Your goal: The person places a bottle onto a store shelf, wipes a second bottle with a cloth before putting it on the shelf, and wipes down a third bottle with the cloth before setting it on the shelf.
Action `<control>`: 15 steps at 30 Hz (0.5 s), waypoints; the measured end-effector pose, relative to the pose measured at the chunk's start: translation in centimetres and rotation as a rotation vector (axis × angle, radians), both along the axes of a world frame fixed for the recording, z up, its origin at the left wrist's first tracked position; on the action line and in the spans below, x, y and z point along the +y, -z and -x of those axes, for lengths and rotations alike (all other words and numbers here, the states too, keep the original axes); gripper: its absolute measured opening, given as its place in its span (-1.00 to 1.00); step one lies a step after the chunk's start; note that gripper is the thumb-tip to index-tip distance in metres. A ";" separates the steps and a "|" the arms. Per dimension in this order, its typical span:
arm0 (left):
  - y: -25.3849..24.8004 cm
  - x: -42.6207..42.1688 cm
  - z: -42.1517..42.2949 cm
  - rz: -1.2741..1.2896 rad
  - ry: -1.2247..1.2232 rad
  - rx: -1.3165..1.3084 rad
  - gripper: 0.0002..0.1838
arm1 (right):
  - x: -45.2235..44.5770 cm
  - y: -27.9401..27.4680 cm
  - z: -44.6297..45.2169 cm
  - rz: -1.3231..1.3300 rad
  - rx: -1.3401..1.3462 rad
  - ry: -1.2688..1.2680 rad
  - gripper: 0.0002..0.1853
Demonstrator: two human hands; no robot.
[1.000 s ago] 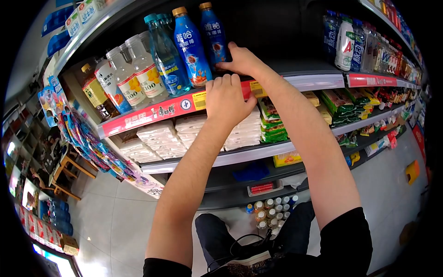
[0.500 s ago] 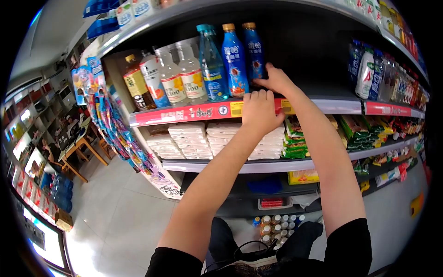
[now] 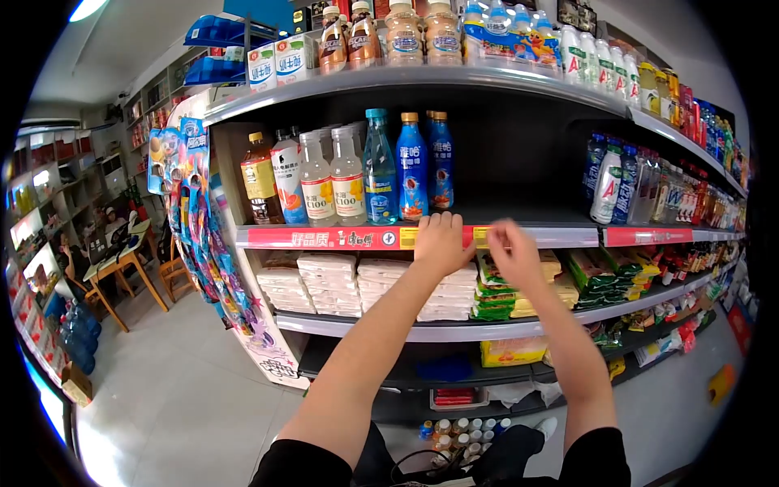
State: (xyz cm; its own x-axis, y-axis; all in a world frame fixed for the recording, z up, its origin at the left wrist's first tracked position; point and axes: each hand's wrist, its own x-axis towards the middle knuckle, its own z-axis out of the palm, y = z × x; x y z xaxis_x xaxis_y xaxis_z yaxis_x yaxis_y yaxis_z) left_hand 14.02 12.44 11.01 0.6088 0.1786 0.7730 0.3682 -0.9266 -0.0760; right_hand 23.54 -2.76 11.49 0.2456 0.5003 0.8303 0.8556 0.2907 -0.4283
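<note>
My left hand [image 3: 441, 245] is hooked over the front edge of the middle shelf [image 3: 560, 237], its fingers curled on the lip. Just to its right, my right hand [image 3: 513, 256] hangs in front of the same edge, blurred by motion, and nothing shows in it. Behind my left hand stands a blue coffee bottle [image 3: 412, 172] with a gold cap, and a second blue bottle [image 3: 442, 166] is beside it. To their left is a clear teal-capped bottle [image 3: 379, 174], then white-labelled drink bottles [image 3: 349, 183] and a brown tea bottle [image 3: 260, 183].
White tissue packs [image 3: 329, 284] and green packets [image 3: 492, 292] lie on the shelf below. Several bottles [image 3: 458, 438] stand on the floor by my legs. Yogurt drinks [image 3: 422, 36] line the top shelf. Hanging snack packs [image 3: 191, 195] cover the left end.
My right hand has pulled back from the blue bottle, down to the shelf's front. My left hand stays at the edge. The view has tilted up, showing more of the top shelf.
</note>
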 end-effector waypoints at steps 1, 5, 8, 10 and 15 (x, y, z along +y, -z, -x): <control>0.1 -0.1 0.0 0.003 -0.001 0.001 -0.53 | -2.1 3.2 -0.5 0.152 0.002 0.022 -0.84; 0.0 -0.2 0.3 0.018 0.010 0.067 -0.52 | -9.6 19.5 -1.0 0.634 0.023 0.161 -0.76; 1.4 -0.5 0.3 -0.195 0.038 -0.197 -0.47 | -17.3 36.5 -3.4 1.010 0.212 0.043 -0.78; 1.8 -3.3 2.4 -0.112 0.156 -0.194 -0.46 | -22.7 48.5 -3.3 1.353 0.141 0.264 -0.81; 16.7 -9.5 9.0 0.593 0.376 0.208 -0.76 | -26.0 46.5 6.3 1.041 -0.025 0.699 -0.68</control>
